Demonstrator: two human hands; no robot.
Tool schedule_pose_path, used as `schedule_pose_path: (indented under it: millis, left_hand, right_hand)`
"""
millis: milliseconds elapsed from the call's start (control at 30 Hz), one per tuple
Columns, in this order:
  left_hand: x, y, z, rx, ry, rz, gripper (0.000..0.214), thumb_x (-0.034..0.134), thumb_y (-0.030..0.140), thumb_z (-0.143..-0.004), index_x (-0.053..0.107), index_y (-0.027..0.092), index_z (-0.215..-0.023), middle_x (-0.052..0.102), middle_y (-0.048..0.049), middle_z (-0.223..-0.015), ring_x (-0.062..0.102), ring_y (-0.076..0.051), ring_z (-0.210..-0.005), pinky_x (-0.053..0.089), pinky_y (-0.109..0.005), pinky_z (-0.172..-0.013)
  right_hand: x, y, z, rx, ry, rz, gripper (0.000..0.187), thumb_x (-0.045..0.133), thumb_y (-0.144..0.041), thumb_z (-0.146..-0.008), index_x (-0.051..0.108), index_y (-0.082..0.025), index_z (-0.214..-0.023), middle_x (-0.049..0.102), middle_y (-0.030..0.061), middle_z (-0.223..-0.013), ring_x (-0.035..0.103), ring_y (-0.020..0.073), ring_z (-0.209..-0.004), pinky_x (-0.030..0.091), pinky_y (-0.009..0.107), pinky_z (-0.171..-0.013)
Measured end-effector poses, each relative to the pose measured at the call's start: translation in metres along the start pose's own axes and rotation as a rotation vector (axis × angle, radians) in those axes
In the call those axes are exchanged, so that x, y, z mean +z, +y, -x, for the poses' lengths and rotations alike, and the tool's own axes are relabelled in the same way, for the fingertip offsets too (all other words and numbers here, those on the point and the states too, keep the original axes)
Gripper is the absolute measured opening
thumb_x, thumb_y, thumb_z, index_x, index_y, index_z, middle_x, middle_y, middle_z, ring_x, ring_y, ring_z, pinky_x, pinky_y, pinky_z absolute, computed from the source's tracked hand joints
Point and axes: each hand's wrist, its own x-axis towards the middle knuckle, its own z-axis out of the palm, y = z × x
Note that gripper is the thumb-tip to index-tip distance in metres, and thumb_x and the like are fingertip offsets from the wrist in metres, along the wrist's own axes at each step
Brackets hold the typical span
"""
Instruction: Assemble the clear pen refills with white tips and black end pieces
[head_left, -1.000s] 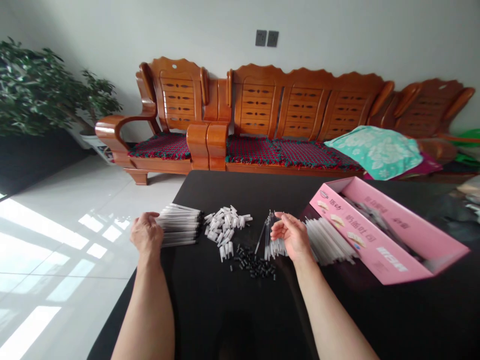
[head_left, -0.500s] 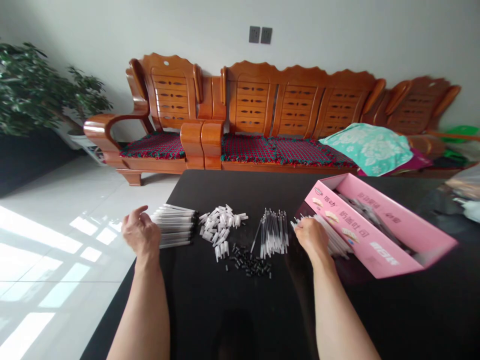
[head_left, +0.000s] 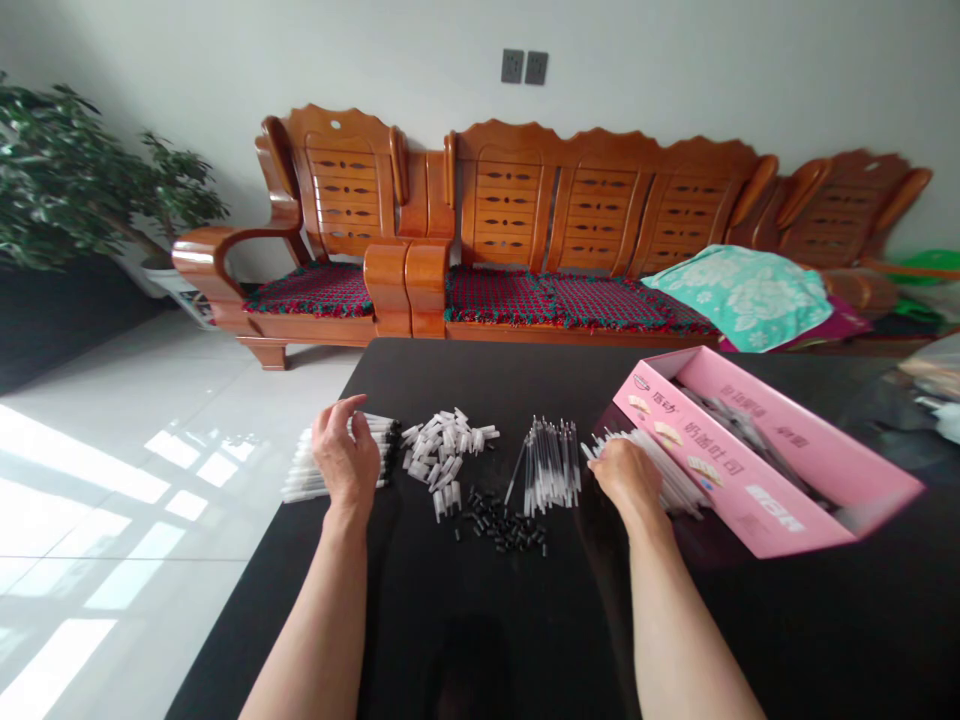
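Note:
My left hand (head_left: 346, 458) hovers over a row of white pens with black ends (head_left: 300, 470), its thumb and fingers apart and nothing visible in it. At the right, my right hand (head_left: 628, 478) has its fingers closed at the left ends of a heap of white pen barrels (head_left: 675, 480), pinching a barrel there; the fingertips are partly hidden. Between the hands lie white pen caps (head_left: 444, 440), a bundle of clear pen refills with dark tips (head_left: 553, 465) and a scatter of small black plugs (head_left: 506, 525).
A pink box (head_left: 720, 460) with printed lettering holds greyish items and stands at the right, against the barrels. Everything lies on a black table (head_left: 480, 620). Beyond it stands a wooden bench (head_left: 510, 200) with a turquoise cushion (head_left: 750, 295). A potted plant (head_left: 97, 190) is at left.
My left hand has moved right, from the outer ends of the pen row toward their black ends. My right hand stays at the barrels, almost unmoved. The view has shifted slightly.

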Motion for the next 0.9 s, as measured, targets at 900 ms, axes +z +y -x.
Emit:
schedule_pose_path:
  millis: [900]
  left_hand:
    - [0.002,0.008,0.005,0.024,-0.036,0.010,0.028,0.046,0.019,-0.090,0.067,0.019,-0.108,0.064,-0.0087,-0.104,0.058,-0.024,-0.103,0.042,-0.035,-0.097]
  right_hand:
    - [-0.003,-0.011,0.006,-0.037,0.066,-0.023,0.032,0.052,-0.036,-0.083,0.077,-0.016,-0.083,0.075,0.0191,-0.092,0.071,0.0319,-0.092,0.045,0.033,-0.067]
